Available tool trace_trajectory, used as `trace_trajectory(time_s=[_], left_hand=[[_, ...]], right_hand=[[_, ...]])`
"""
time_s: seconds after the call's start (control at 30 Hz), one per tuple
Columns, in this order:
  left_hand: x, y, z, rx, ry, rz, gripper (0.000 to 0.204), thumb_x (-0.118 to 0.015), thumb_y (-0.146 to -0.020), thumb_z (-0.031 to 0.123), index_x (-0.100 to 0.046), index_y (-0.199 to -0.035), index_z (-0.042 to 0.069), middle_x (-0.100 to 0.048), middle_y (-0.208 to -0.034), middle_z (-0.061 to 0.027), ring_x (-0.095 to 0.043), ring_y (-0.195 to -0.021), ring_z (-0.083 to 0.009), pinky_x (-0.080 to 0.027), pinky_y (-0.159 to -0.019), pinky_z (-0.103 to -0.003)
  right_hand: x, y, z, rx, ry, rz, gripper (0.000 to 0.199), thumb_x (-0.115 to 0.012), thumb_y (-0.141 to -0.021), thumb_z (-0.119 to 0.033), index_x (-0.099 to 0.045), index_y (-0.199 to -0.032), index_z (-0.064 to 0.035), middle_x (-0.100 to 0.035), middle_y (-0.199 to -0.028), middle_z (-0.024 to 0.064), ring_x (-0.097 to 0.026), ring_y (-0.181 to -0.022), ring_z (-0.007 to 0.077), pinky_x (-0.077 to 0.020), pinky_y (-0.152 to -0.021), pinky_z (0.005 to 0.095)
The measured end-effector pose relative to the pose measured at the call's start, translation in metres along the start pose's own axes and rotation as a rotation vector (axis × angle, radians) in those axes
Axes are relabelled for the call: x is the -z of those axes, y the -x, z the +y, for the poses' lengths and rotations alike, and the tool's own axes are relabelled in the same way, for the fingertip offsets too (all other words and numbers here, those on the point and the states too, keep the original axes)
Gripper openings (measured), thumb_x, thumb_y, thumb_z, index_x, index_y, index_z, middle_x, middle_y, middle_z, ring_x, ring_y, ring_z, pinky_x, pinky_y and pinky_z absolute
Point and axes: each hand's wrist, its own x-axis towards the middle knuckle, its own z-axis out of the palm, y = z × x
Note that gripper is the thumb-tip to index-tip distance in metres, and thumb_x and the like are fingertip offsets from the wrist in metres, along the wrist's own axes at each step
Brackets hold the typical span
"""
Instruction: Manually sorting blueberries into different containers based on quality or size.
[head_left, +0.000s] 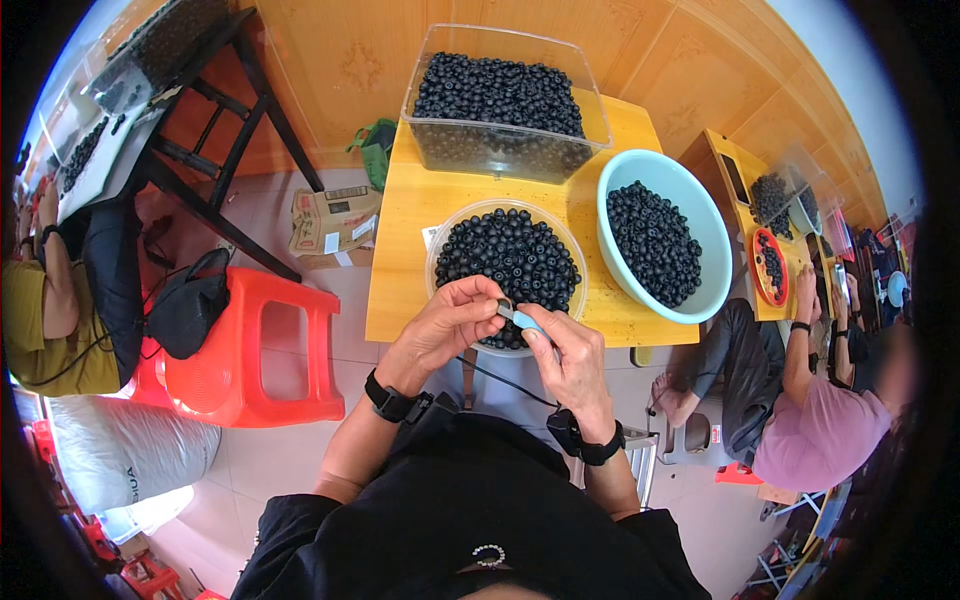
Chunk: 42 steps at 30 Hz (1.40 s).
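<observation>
Small light-blue tool [524, 320] with metal tip, long axis slanting up-left from right hand [570, 360] toward left hand [450, 322], held above near rim of clear round bowl [575, 250] heaped with matte black round beads. Left fingers pinched shut on tiny dark bead [497, 300] at tool's tip; right fingers closed around handle. On yellow wooden counter [400, 250]: clear rectangular tub [505, 150] and pale-green basin [710, 250], both bead-filled. Red plastic stool [250, 350] at left.
</observation>
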Motion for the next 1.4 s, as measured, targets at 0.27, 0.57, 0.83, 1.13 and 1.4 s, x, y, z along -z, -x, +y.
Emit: trace_trajectory(time_s=[0.27, 0.57, 0.83, 1.13, 1.4], left_hand=[[-0.009, 0.006, 0.003, 0.033, -0.022, -0.105, 0.012, -0.063, -0.082, 0.003, -0.058, -0.092, 0.004, -0.062, -0.086, -0.0045, -0.063, -0.073, -0.0121, -0.053, -0.068, -0.022], [-0.003, 0.003, -0.008, 0.074, -0.203, 0.047, 0.02, -0.066, -0.079, 0.003, -0.054, -0.096, 0.005, -0.062, -0.084, -0.003, -0.062, -0.071, -0.0107, -0.052, -0.065, -0.022], [0.003, 0.006, 0.0, -0.047, -0.572, 0.284, 0.016, -0.064, -0.081, 0.007, -0.056, -0.095, 0.005, -0.064, -0.081, -0.0044, -0.061, -0.068, -0.01, -0.05, -0.061, -0.021], [0.031, 0.011, 0.024, -0.34, -1.042, 0.541, 0.018, -0.064, -0.079, 0.007, -0.063, -0.095, -0.002, -0.066, -0.081, -0.0084, -0.062, -0.069, -0.0152, -0.049, -0.064, -0.027], [0.019, -0.016, 0.005, -0.403, -1.768, 0.486, 0.019, -0.067, -0.071, 0.005, -0.063, -0.089, 0.002, -0.061, -0.079, -0.0111, -0.06, -0.069, -0.0254, -0.048, -0.064, -0.034]], right_hand=[[-0.001, 0.005, 0.024, -0.113, 0.005, 0.076, 0.02, -0.059, -0.084, -0.015, -0.064, -0.1, -0.0051, -0.062, -0.073, 0.013, -0.06, -0.059, 0.0279, -0.0456, -0.054, 0.0347], [-0.002, 0.003, -0.003, -0.052, -0.235, -0.011, 0.029, -0.069, -0.07, 0.0, -0.064, -0.099, -0.0025, -0.055, -0.072, 0.0069, -0.054, -0.06, 0.0173, -0.0414, -0.054, 0.0262], [0.022, -0.002, 0.029, -0.169, 0.015, 0.12, 0.018, -0.066, -0.073, -0.004, -0.064, -0.09, -0.0021, -0.061, -0.076, 0.012, -0.06, -0.066, 0.0256, -0.0454, -0.057, 0.0324], [0.084, -0.02, 0.081, -0.185, 0.306, 0.586, 0.033, -0.064, -0.076, -0.003, -0.058, -0.109, 0.0001, -0.06, -0.087, 0.0149, -0.057, -0.075, 0.0266, -0.0453, -0.068, 0.0341], [0.014, 0.012, 0.073, -0.284, 0.103, 0.375, 0.017, -0.064, -0.076, -0.003, -0.064, -0.093, 0.0004, -0.056, -0.07, 0.0148, -0.054, -0.06, 0.0268, -0.0411, -0.056, 0.0345]])
